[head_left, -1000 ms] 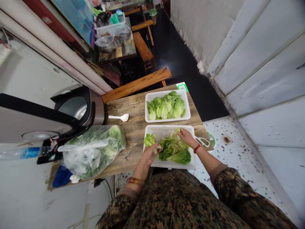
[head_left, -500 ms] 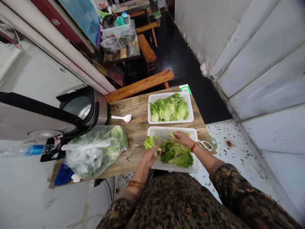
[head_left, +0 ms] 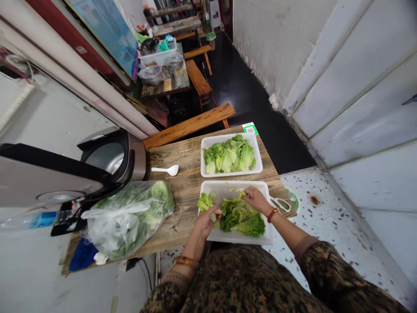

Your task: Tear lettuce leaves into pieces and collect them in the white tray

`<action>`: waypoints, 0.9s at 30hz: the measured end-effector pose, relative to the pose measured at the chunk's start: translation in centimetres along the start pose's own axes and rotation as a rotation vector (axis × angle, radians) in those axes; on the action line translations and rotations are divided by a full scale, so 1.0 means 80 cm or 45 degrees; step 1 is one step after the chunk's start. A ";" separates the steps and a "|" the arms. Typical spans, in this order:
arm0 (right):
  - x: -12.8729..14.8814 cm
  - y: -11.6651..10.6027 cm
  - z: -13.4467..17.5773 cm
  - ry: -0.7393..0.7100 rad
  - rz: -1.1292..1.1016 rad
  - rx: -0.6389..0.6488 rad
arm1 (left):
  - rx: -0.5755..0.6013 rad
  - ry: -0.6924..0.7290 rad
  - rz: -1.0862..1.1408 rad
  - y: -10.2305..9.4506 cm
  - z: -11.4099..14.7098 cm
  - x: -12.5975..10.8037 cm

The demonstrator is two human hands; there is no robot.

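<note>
Over the left side of the nearer white tray (head_left: 237, 187), my left hand (head_left: 206, 221) is closed around a small lettuce head (head_left: 205, 202), its pale stem end in the fingers. My right hand (head_left: 256, 200) pinches a small piece of lettuce leaf (head_left: 241, 192) above the tray's right half. Below both hands, loose green lettuce leaves (head_left: 243, 217) lie heaped in the same tray. Just beyond stands a second white tray (head_left: 232, 174), with lettuce leaves (head_left: 230, 154) laid across it.
Pale-handled scissors (head_left: 280, 204) lie right of the near tray. On the wooden table (head_left: 185, 191) are a white spoon (head_left: 165, 170) and a plastic bag of green vegetables (head_left: 130, 217). An open rice cooker (head_left: 130, 152) stands at left. A bench (head_left: 195, 124) runs behind the table.
My right hand has moved a little right, away from my left hand, with the leaf piece in its fingers. My left hand still holds the lettuce. The whole view has shifted slightly.
</note>
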State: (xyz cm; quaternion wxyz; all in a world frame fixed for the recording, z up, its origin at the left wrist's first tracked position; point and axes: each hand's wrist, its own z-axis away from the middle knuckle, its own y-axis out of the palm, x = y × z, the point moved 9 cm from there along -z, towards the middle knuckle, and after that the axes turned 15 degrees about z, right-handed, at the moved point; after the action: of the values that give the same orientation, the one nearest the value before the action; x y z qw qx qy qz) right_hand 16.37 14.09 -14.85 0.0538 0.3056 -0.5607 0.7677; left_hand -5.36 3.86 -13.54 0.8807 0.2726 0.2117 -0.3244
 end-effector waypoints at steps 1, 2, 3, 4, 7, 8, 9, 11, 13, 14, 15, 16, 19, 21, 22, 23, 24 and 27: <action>-0.004 0.004 0.002 0.001 -0.087 0.007 | -0.004 0.005 -0.014 0.002 0.000 0.000; -0.006 0.010 0.004 0.007 -0.140 0.012 | 0.002 0.018 -0.031 0.006 0.000 0.000; -0.007 0.016 0.007 0.024 -0.166 0.011 | 0.019 0.026 -0.048 0.011 0.001 0.000; -0.006 0.021 0.010 0.055 -0.178 -0.001 | 0.047 0.017 -0.067 0.018 0.003 0.002; 0.013 0.034 0.020 0.153 -0.250 -0.063 | 0.157 -0.042 -0.121 0.039 0.011 0.016; 0.025 0.037 0.023 0.169 -0.290 -0.081 | 0.195 -0.072 -0.133 0.045 0.014 0.022; 0.038 0.038 0.025 0.173 -0.322 -0.102 | 0.228 -0.103 -0.139 0.051 0.018 0.029; 0.064 0.036 0.028 0.149 -0.374 -0.155 | 0.262 -0.140 -0.132 0.058 0.023 0.038; 0.082 0.031 0.030 0.090 -0.431 -0.184 | 0.251 -0.137 -0.123 0.060 0.025 0.039; 0.089 0.028 0.031 0.051 -0.460 -0.181 | 0.236 -0.118 -0.123 0.059 0.025 0.037; 0.093 0.026 0.032 0.013 -0.478 -0.168 | 0.225 -0.094 -0.127 0.059 0.025 0.034; 0.097 0.023 0.034 -0.028 -0.481 -0.147 | 0.218 -0.075 -0.136 0.058 0.025 0.030; 0.106 0.014 0.043 -0.146 -0.349 -0.087 | 0.225 -0.059 -0.139 0.057 0.025 0.026; 0.114 0.009 0.051 -0.202 -0.169 -0.072 | 0.232 -0.050 -0.112 0.056 0.026 0.026; 0.118 0.007 0.055 -0.216 -0.077 -0.072 | 0.235 -0.050 -0.105 0.055 0.026 0.027; 0.121 0.005 0.059 -0.225 0.004 -0.074 | 0.241 -0.058 -0.110 0.054 0.027 0.029; 0.125 0.003 0.062 -0.234 0.070 -0.076 | 0.250 -0.072 -0.124 0.053 0.027 0.032; 0.132 0.004 0.062 -0.329 0.143 -0.045 | 0.262 -0.117 -0.179 0.045 0.028 0.036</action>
State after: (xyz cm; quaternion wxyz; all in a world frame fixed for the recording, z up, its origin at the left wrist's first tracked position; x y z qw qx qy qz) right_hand 9.72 6.78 -8.64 -0.0565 0.3688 -0.5928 0.7137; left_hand -0.42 3.47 -12.19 0.8320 0.3309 0.1554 -0.4174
